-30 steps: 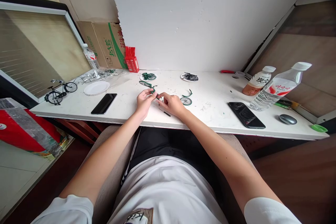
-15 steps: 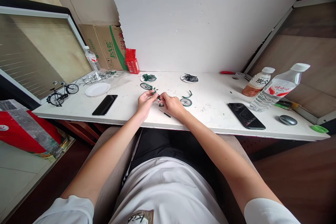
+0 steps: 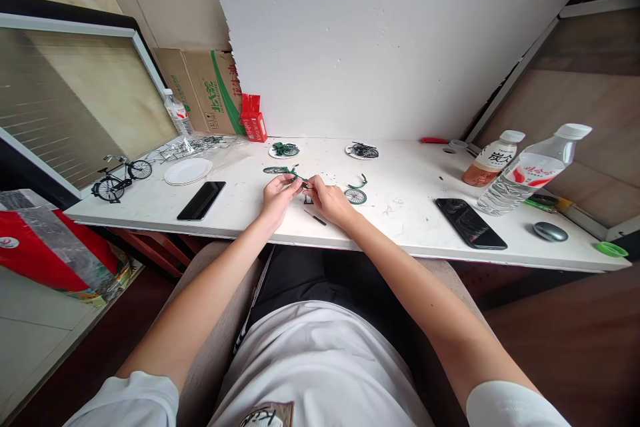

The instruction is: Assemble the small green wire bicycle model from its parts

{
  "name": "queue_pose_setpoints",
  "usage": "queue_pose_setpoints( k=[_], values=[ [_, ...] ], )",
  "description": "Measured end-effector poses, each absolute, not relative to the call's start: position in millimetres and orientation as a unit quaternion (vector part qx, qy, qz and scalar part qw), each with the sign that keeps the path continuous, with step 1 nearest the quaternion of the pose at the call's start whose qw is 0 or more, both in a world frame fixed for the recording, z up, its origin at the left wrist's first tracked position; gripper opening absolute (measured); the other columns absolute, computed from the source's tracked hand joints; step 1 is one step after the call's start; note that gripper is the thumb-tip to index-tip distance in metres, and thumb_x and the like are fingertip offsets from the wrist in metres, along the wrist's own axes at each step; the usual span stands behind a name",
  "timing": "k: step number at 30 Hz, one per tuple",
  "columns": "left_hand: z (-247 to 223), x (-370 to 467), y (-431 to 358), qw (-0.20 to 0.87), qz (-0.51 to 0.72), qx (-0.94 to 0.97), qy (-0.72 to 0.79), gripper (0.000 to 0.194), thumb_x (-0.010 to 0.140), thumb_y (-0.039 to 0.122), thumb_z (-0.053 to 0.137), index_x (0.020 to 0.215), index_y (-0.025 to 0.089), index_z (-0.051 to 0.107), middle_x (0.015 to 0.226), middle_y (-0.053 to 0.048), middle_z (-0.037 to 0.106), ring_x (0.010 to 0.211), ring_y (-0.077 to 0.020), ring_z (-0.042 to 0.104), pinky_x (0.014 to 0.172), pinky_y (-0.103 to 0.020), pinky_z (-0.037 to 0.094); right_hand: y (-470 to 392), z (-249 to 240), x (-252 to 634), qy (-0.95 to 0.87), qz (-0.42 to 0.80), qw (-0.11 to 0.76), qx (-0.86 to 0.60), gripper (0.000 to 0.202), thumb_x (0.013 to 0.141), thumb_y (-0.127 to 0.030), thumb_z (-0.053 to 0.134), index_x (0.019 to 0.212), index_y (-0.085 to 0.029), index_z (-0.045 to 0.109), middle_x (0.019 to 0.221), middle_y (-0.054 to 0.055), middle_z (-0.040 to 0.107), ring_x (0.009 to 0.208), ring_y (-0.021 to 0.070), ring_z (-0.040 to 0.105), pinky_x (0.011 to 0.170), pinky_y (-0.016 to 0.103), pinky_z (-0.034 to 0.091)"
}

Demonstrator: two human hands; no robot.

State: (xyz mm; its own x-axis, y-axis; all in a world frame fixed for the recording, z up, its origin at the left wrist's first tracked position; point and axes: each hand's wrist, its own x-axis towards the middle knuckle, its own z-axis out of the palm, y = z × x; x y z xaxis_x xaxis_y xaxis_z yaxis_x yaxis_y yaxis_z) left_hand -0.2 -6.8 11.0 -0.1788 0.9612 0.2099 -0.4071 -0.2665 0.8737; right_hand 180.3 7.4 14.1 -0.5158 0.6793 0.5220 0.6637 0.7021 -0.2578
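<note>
Between both hands is a green model bicycle frame (image 3: 299,177), with a spoked wheel (image 3: 276,170) on its left end, partly covered by fingers. My left hand (image 3: 279,197) pinches it from the left. From the right, my right hand (image 3: 327,199) has its fingertips closed on the same piece. Beneath the hands stands a small dark part (image 3: 309,200), partly hidden. A thin dark screwdriver-like tool (image 3: 316,217) lies just in front. To the right of my right hand are a loose green-rimmed wheel (image 3: 355,196) and a curved green mudguard-like piece (image 3: 358,181).
Plates of green parts (image 3: 285,149) and black parts (image 3: 363,150) sit at the back. A black model bicycle (image 3: 120,177), white plates (image 3: 188,171) and a phone (image 3: 201,200) are left. Another phone (image 3: 471,222), bottles (image 3: 533,170) and a mouse (image 3: 550,231) are right.
The held frame and its wheel have tilted, so the wheel now appears flatter and more edge-on. The hands stay in nearly the same place; the view has shifted slightly.
</note>
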Motion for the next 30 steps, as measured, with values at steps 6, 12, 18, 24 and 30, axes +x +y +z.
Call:
queue_pose_setpoints(
  k=[6, 12, 18, 24, 30],
  values=[
    [10.1, -1.8, -4.8, 0.506, 0.692, 0.383, 0.343, 0.049, 0.067, 0.032, 0.101, 0.1, 0.018, 0.068, 0.1, -0.004, 0.071, 0.099, -0.0173, 0.072, 0.103, -0.04, 0.056, 6.2, 16.0, 181.4, -0.88, 0.048, 0.314, -0.354, 0.021, 0.111, -0.028, 0.041, 0.129, -0.022, 0.05, 0.088, 0.005, 0.076, 0.065, 0.0222, 0.067, 0.062, 0.027, 0.035],
    [13.0, -1.1, -7.0, 0.5, 0.685, 0.396, 0.352, 0.05, 0.066, 0.032, 0.101, 0.102, 0.018, 0.07, 0.103, -0.006, 0.073, 0.102, -0.0189, 0.072, 0.1, -0.039, 0.056, 9.7, 10.8, 180.4, -0.878, 0.012, 0.273, -0.393, 0.017, 0.107, -0.02, 0.043, 0.122, -0.021, 0.05, 0.088, 0.006, 0.077, 0.067, 0.0231, 0.068, 0.06, 0.027, 0.032],
    [15.5, -1.0, -9.2, 0.505, 0.683, 0.397, 0.348, 0.049, 0.068, 0.034, 0.1, 0.103, 0.018, 0.07, 0.103, -0.006, 0.073, 0.103, -0.0193, 0.071, 0.099, -0.038, 0.056, 9.5, 9.5, 178.9, -0.873, -0.013, 0.287, -0.394, 0.011, 0.108, -0.021, 0.047, 0.118, -0.022, 0.052, 0.09, 0.006, 0.079, 0.071, 0.0224, 0.072, 0.063, 0.026, 0.032],
    [16.4, -0.3, -9.0, 0.524, 0.699, 0.362, 0.326, 0.048, 0.063, 0.03, 0.104, 0.096, 0.017, 0.073, 0.102, -0.005, 0.073, 0.098, -0.0163, 0.069, 0.094, -0.033, 0.055, 5.2, 13.5, 177.9, -0.869, -0.006, 0.303, -0.391, 0.015, 0.112, -0.023, 0.042, 0.122, -0.023, 0.053, 0.089, 0.004, 0.079, 0.072, 0.0216, 0.073, 0.062, 0.025, 0.033],
    [15.8, -0.7, -8.7, 0.53, 0.698, 0.365, 0.315, 0.042, 0.065, 0.029, 0.102, 0.094, 0.016, 0.074, 0.099, -0.005, 0.072, 0.095, -0.0164, 0.068, 0.091, -0.033, 0.055, 7.1, 11.1, 178.9, -0.867, -0.038, 0.291, -0.403, 0.014, 0.11, -0.024, 0.043, 0.117, -0.022, 0.055, 0.09, 0.006, 0.079, 0.068, 0.0227, 0.069, 0.063, 0.026, 0.032]
  ],
)
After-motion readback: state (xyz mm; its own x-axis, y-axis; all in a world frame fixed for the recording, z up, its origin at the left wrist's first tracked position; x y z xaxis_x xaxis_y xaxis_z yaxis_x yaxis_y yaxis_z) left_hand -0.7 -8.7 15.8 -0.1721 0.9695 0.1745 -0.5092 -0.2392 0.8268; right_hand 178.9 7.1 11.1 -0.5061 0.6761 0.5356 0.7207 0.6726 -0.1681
